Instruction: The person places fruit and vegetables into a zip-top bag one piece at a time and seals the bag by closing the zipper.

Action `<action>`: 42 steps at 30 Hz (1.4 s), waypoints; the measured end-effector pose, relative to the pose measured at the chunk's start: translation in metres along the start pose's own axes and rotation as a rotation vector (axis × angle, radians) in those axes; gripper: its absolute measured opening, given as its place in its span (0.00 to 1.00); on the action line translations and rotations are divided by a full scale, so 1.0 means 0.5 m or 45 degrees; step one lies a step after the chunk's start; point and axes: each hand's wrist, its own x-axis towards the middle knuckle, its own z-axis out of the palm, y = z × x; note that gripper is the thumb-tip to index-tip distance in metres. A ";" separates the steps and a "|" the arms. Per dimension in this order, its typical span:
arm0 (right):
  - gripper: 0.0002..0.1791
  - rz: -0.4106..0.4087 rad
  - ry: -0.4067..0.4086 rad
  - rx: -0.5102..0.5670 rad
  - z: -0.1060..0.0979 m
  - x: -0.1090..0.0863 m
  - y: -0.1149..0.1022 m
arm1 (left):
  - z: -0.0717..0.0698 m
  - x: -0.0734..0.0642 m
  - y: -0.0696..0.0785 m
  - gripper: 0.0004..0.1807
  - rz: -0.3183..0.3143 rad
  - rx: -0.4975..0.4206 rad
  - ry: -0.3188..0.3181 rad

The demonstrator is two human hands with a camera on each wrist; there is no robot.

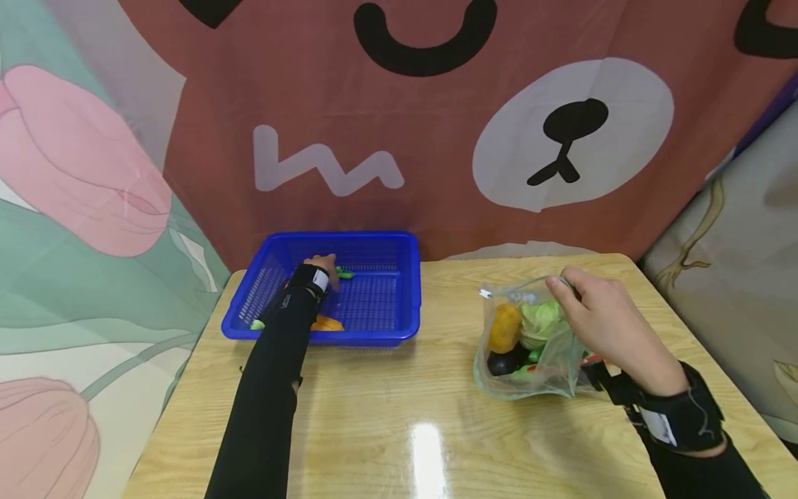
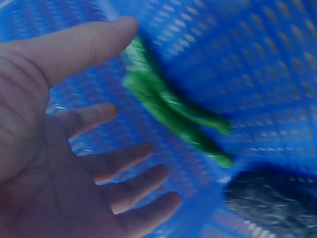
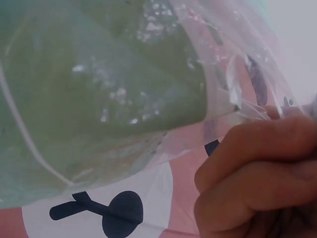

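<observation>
Inside the blue plastic basket [image 1: 361,338], my left hand [image 1: 324,265] reaches toward the far side. The left wrist view shows that hand with its fingers spread and its thumb beside two slim green peppers [image 2: 171,106]; whether the thumb touches them I cannot tell. A dark, rough-skinned thing [image 2: 272,203] lies near the peppers. My right hand [image 1: 605,329] pinches the top edge of a clear zip bag [image 1: 530,394], holding its mouth apart. In the bag are a yellow potato-like vegetable [image 1: 505,328], a cabbage [image 1: 541,322] and an eggplant-like dark vegetable [image 1: 506,362].
An orange piece [image 1: 327,324] and a pale green end [image 1: 258,324] show in the basket's near part, partly behind my left arm. Basket and bag stand on a wooden table [image 1: 386,402]. Behind it hangs a printed cloth [image 1: 436,152].
</observation>
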 end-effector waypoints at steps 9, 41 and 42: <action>0.21 0.000 -0.010 0.003 0.005 -0.003 0.004 | 0.056 0.083 -0.010 0.45 -0.056 0.024 0.021; 0.20 -0.003 -0.037 0.022 0.006 -0.007 0.007 | 0.034 -0.015 0.139 0.15 0.494 0.003 0.071; 0.20 0.004 -0.043 0.025 0.006 -0.007 0.006 | 0.027 -0.030 0.139 0.13 0.545 -0.015 0.119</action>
